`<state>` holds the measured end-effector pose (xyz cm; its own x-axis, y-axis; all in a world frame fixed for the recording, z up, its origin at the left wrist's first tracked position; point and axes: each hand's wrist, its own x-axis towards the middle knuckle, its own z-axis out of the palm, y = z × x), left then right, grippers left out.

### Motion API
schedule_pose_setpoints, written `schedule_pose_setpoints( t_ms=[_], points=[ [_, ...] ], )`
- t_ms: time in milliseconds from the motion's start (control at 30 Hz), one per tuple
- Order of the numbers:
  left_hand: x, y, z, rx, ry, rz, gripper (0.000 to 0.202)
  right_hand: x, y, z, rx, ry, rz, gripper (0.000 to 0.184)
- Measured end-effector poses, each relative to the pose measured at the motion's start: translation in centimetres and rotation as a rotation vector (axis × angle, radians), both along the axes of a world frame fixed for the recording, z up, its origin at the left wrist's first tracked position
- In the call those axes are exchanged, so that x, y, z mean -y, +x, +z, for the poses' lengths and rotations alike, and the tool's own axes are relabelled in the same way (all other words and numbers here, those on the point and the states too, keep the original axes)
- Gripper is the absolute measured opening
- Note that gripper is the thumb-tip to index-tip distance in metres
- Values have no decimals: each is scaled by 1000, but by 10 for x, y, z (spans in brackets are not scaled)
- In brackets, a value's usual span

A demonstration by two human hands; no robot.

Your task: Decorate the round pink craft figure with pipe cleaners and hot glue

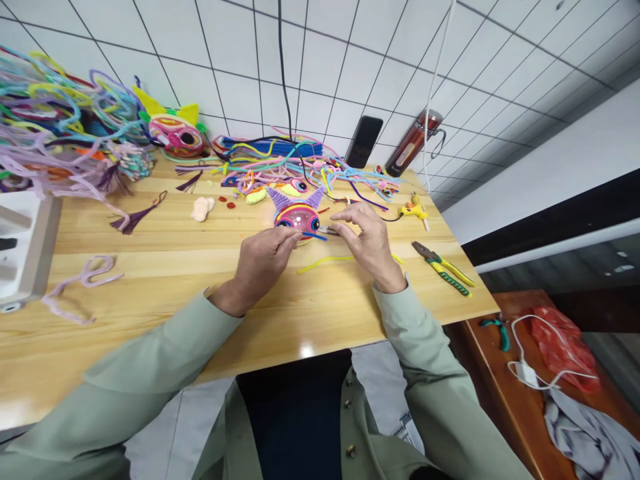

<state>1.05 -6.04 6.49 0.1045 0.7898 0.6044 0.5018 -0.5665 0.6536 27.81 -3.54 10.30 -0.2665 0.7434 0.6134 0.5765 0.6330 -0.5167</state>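
My left hand (265,265) is closed, pinching a short blue pipe cleaner (314,235) between thumb and fingertips. Its free end points right, toward my right hand (367,241). That hand is loosely curved, thumb and index finger apart, beside a small silver metal piece (329,230); whether it touches this piece is unclear. Just behind my left fingertips sits a pink, domed craft figure (299,220) with purple ears and blue-ringed eyes, its lower part hidden. A yellow pipe cleaner (323,264) lies on the table, passing under my right hand.
Yellow-green pliers (443,268) and a yellow glue gun (415,211) lie to the right. Along the wall are loose pipe cleaners (270,148), a phone (364,141), a brown flask (413,143) and another craft figure (176,133). A lilac pipe cleaner (83,280) lies left.
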Motion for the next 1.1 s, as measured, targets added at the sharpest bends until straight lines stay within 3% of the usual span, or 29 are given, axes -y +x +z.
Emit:
schedule_pose_setpoints(
  t_ms=[267,500,667,933,1100],
  points=[
    [2,3,-4,19,-23,-29,24,11,-13,-1,94,-151,164,21],
    [5,6,-4,82,-40,-43,22,12,-15,-5,108,-103,205,18],
    [6,4,-3,105,-82,-57,17,11,-15,-7,86,-108,141,26],
    [8,2,-1,5,-12,-56,24,9,-19,-13,44,-39,183,14],
    [11,3,4,54,-71,-119,22,12,-19,-10,22,-47,150,17]
  ],
)
